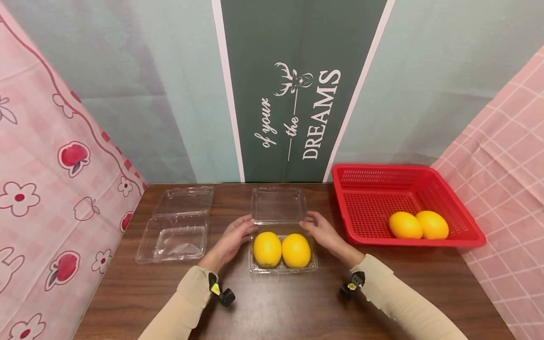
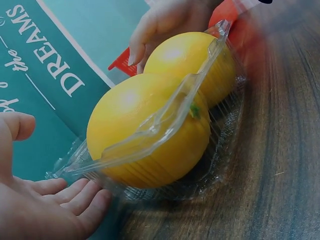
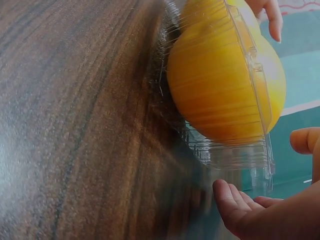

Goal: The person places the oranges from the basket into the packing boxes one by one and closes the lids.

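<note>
Two yellow-orange fruits, which look like oranges (image 1: 267, 249), sit side by side in the base of a clear plastic clamshell box (image 1: 284, 270). Its clear lid (image 1: 278, 205) stands folded back on the far side. My left hand (image 1: 233, 237) is at the box's left side near the hinge, with loosely extended fingers (image 2: 82, 200) by the wall. Opposite it, my right hand (image 1: 325, 232) has its fingers (image 3: 232, 200) beside the right wall, close to the hinge. Neither hand grips anything visible; whether the fingertips touch the plastic is hard to tell.
Another clear clamshell box (image 1: 173, 236) lies open on the left part of the wooden table (image 1: 272, 311). At the right, a red plastic basket (image 1: 348, 208) holds two more of the yellow-orange fruits (image 1: 405, 225). Patterned cloths hang behind and at both sides.
</note>
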### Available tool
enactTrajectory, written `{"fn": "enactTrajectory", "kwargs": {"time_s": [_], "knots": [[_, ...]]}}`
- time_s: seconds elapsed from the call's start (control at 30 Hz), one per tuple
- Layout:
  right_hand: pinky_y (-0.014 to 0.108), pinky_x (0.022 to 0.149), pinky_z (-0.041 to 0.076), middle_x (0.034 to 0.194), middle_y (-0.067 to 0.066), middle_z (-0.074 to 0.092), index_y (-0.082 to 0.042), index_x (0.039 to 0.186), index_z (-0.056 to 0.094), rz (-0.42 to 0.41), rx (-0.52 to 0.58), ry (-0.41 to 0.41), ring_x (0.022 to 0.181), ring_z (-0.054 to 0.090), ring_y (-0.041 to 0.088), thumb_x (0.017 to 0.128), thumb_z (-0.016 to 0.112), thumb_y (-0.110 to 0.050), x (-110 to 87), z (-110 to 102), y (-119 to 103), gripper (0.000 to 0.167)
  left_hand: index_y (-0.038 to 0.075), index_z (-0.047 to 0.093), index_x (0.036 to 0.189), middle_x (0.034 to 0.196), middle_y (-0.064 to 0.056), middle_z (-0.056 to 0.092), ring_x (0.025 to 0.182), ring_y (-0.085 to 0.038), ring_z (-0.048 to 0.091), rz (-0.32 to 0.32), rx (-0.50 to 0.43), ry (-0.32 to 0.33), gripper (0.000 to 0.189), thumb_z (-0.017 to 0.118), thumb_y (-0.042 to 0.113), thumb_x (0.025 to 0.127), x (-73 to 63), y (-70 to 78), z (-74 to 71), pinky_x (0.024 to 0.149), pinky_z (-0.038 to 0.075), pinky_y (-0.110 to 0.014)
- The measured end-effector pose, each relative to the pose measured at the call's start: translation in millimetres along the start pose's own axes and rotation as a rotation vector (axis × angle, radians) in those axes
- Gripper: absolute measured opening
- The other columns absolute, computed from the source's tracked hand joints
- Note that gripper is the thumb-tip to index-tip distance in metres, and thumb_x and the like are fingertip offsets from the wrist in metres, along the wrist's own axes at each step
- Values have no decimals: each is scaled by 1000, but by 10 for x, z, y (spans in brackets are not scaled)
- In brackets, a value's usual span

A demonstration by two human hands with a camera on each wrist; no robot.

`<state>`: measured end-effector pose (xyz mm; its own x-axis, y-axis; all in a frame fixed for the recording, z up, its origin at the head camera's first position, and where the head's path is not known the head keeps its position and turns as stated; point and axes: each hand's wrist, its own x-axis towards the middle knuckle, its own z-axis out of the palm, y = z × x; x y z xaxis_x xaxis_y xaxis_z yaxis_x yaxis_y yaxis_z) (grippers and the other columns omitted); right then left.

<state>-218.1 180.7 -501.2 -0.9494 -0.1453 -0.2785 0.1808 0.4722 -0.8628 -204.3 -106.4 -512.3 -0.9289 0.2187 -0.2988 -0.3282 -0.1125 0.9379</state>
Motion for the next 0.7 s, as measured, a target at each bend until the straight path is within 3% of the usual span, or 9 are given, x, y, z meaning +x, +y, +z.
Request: {"fn": "enactTrajectory", "kwargs": {"time_s": [0.37, 0.7], "knots": [[42, 93, 58, 135, 31, 54, 10, 143, 40, -82, 123, 0, 114, 60, 38, 99, 63, -16, 6, -41, -20, 56, -11, 38, 145, 140, -32, 50, 133, -45, 49, 36, -7, -11, 50, 52, 14, 104, -8, 33, -11, 112, 43, -53], [49, 100, 55, 138, 26, 54, 2, 141, 47, -57, 90, 19, 108, 66, 39, 102, 62, -29, -37, -107, -55, 52, -10, 37, 146, 147, -33, 45, 135, -45, 47, 31, -7, 3, 53, 48, 26, 108, -23, 88, -33, 112, 43, -54]]}}
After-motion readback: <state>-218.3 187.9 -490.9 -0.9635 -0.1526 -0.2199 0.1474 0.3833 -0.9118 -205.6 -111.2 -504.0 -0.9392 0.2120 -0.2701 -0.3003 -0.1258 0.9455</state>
